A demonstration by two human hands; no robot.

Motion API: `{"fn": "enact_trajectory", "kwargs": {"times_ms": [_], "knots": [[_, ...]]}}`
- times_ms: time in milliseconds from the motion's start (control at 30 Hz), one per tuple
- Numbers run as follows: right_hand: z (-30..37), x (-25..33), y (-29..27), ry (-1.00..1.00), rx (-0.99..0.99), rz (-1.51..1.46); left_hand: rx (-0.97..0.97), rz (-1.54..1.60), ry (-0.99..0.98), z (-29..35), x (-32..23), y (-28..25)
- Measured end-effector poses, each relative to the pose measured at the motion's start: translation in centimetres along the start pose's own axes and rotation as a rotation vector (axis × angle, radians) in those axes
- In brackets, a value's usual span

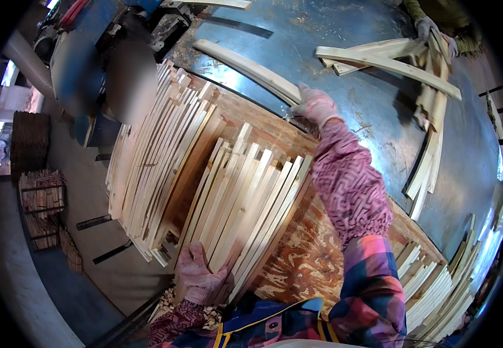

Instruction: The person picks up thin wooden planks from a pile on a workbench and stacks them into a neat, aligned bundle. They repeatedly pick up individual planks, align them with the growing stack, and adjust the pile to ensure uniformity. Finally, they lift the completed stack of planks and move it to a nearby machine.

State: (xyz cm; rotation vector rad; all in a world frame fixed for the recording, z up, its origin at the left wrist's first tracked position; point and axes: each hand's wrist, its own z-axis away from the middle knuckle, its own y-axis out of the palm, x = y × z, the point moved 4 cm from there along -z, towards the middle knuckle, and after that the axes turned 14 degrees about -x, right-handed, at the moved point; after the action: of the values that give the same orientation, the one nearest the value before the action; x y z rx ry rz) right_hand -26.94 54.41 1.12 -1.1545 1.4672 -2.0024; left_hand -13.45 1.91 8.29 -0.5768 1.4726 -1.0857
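Note:
My right hand (316, 108), in a pale work glove with a patterned pink sleeve, is reached out over the blue-grey metal table (298, 35). Its fingers close around the near end of a long wooden strip (251, 66) lying along the table's edge; a second strip seems to lie against it. Lower down, my left hand (199, 275), also gloved, lies with fingers and thumb apart on the near ends of a pile of pale wooden strips (237, 197). That pile rests on a plywood board (303, 249).
A larger strip stack (158, 156) stands to the left, and more strips (428, 290) lie at lower right. Across the table, a co-worker's gloved hands (428, 29) hold crossed strips (390, 64). Machinery with a hose (34, 66) stands at upper left, partly blurred.

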Motion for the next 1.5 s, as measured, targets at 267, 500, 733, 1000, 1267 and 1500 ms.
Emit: {"fn": "enact_trajectory", "kwargs": {"times_ms": [267, 500, 733, 1000, 1267, 1500], "knots": [[25.0, -13.3, -5.0, 0.737, 0.326, -1.578, -0.345, -0.486, 0.536, 1.0, -3.8, -1.6], [50.3, -9.5, -3.8, 0.958, -0.006, -1.454, 0.379, 0.514, 0.27, 8.0, -14.8, 8.4], [54.7, -7.1, 3.1, 0.691, -0.011, -0.882, 0.68, 0.942, -0.535, 11.7, -17.7, 18.4], [52.9, -7.4, 3.8, 0.268, -0.071, -0.722, 0.562, 0.46, -0.197, 12.5, -17.4, 16.5], [44.9, -12.6, 4.2, 0.654, -0.015, -1.122, 0.237, 0.135, 0.139, 9.4, -13.7, 15.6], [24.3, -17.0, -2.2, 0.247, -0.462, -0.36, 0.045, -0.023, 0.274, 9.7, -11.3, 17.6]]}}
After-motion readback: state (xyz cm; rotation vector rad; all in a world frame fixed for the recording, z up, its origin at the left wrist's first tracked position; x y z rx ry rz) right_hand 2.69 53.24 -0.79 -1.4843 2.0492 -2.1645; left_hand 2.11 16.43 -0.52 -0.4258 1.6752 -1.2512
